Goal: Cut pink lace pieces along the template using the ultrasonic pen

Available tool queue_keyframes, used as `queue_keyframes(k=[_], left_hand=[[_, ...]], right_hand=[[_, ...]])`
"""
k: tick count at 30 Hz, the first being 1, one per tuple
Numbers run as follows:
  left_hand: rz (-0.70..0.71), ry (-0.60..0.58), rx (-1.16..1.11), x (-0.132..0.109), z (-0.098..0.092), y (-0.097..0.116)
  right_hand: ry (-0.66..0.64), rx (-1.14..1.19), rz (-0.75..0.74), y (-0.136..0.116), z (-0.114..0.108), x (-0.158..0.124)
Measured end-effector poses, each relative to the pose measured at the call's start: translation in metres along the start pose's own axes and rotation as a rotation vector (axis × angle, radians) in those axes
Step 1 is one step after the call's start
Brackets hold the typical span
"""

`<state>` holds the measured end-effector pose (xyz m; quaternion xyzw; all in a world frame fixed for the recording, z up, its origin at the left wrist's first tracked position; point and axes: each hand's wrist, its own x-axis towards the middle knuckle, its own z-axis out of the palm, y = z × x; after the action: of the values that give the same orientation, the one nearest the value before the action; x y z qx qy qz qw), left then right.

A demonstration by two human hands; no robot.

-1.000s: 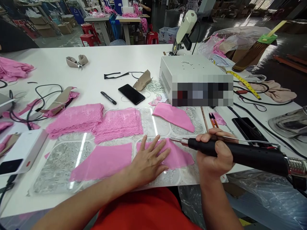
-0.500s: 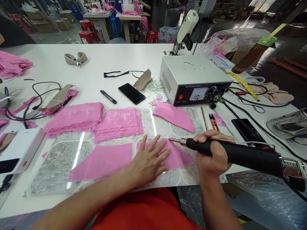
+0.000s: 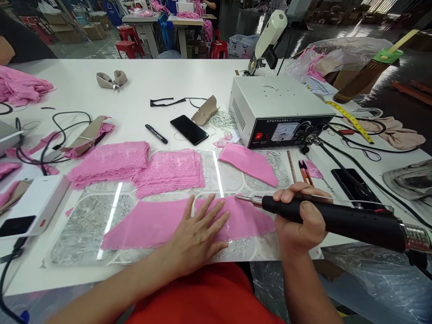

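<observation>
Fabric stacks (image 3: 170, 173) behind fabric panels (image 3: 145, 225)

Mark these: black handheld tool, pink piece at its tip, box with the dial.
black handheld tool (image 3: 351, 221), head view: on its black barrel
pink piece (image 3: 249, 219), head view: on its uncovered right part
box (image 3: 278, 100), head view: on its top face

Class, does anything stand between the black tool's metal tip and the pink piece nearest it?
Nothing visible does: the black tool, in the right hand, has its metal tip at the edge of the pink piece; contact is unclear. The left hand is left of the tip.
</observation>
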<state>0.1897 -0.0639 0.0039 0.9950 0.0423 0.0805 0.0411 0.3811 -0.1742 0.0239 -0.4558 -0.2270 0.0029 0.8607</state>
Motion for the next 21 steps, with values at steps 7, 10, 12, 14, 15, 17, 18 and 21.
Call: queue_keyframes(k=[7, 10, 12, 14, 15, 17, 18, 21], left_hand=[[-0.035, 0.011, 0.011, -0.012, 0.001, -0.004], [-0.041, 0.015, -0.011, -0.013, 0.001, -0.004], [-0.048, 0.007, -0.023, -0.013, 0.001, -0.004], [-0.054, -0.002, -0.028, -0.014, 0.002, -0.004], [-0.054, -0.005, -0.03, -0.014, 0.002, -0.004], [-0.053, -0.004, -0.033, -0.015, 0.003, -0.005], [-0.054, -0.001, -0.034, -0.016, 0.003, -0.005], [-0.072, 0.024, -0.03, -0.02, 0.004, -0.007]], right_hand=[[-0.064, -0.015, 0.0, 0.003, 0.003, -0.003], [-0.088, -0.018, 0.001, 0.004, 0.003, -0.003], [-0.1, -0.033, -0.012, 0.004, 0.003, -0.003], [-0.101, -0.056, -0.022, 0.004, 0.003, -0.003], [-0.098, -0.065, -0.019, 0.003, 0.004, -0.003], [-0.082, -0.069, 0.002, 0.002, 0.005, -0.003], [-0.07, -0.064, 0.018, 0.001, 0.006, -0.003], [-0.057, -0.036, 0.051, -0.002, 0.011, -0.006]])
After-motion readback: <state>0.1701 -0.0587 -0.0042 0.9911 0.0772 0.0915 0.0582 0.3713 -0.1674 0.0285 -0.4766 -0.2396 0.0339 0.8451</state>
